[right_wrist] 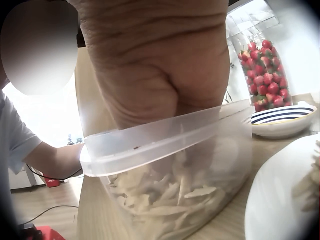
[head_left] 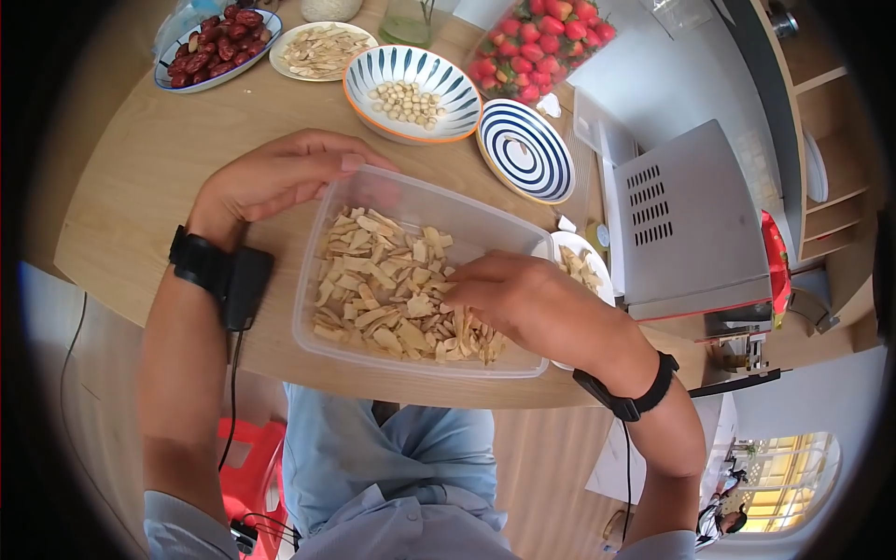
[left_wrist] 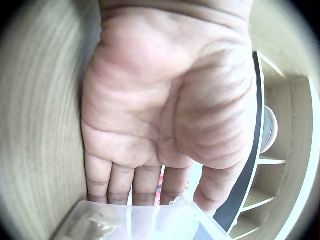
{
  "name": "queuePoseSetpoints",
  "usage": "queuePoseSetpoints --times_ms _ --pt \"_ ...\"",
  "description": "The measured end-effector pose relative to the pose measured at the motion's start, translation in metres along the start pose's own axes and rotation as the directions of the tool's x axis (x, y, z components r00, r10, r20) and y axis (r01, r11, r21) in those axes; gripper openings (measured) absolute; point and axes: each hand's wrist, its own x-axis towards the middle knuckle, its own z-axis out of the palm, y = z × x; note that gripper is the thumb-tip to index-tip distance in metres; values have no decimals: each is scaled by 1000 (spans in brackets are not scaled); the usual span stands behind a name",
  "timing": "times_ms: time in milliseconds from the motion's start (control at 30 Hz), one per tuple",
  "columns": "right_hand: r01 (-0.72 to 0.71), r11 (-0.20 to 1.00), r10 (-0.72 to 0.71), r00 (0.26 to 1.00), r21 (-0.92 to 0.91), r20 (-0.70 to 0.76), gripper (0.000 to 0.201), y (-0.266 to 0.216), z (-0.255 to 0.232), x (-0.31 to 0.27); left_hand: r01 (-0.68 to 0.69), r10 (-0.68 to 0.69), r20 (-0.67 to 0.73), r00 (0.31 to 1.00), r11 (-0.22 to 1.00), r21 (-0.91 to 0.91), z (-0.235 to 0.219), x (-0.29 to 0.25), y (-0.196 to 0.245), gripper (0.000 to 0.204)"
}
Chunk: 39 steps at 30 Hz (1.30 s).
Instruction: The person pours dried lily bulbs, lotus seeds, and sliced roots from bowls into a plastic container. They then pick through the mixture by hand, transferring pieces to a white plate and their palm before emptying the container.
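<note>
A clear plastic container point(head_left: 313, 322) of pale dried slices point(head_left: 373, 280) sits on the table. At its upper left corner in the head view, my left hand point(head_left: 285, 177) touches the rim with the thumb; the other fingers show through the wall. The left wrist view has this hand point(left_wrist: 165, 110) palm-on, fingers fairly straight against the container point(left_wrist: 150, 220). My right hand point(head_left: 537, 303) reaches over the right side, fingers bent loosely down onto the slices. In the right wrist view the wall blurs this hand's point(right_wrist: 160, 65) fingers among the slices point(right_wrist: 175, 205); their tips are hidden.
Beyond the container are red dates point(head_left: 219, 47), a plate of slices point(head_left: 322, 51), a bowl of pale round pieces point(head_left: 406, 98), a striped plate point(head_left: 527, 154) and strawberries point(head_left: 537, 47). A white plate point(head_left: 607, 280) and a grey appliance point(head_left: 691, 219) stand to the right.
</note>
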Motion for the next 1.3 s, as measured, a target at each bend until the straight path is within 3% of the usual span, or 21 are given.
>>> queuePoseSetpoints --times_ms 233,333,433,633,733,933,1300 --pt "-132 991 131 990 17 45 24 -3 -9 -2 0 0 -6 1000 1000 6 -2 2 -3 46" --pt "-163 985 166 985 -57 53 24 -6 -15 -3 2 -2 -8 1000 1000 5 -2 1 -3 46" --pt "-47 997 45 998 -68 -37 25 -2 -14 -5 -7 7 -6 1000 1000 4 -2 1 -2 46" --pt "27 999 -25 998 43 -55 54 -9 -1 -1 -1 1 4 1000 1000 4 -3 2 -3 47" --pt "61 998 -60 995 8 -75 43 -13 5 4 -11 11 9 1000 1000 8 -3 2 -3 47" --pt "-68 996 65 996 49 59 27 -5 0 3 -12 12 -1 1000 1000 7 -2 2 -3 50" --pt "-87 979 89 996 186 -2 16 3 -10 1 -19 19 -7 1000 1000 11 -3 2 -4 51"
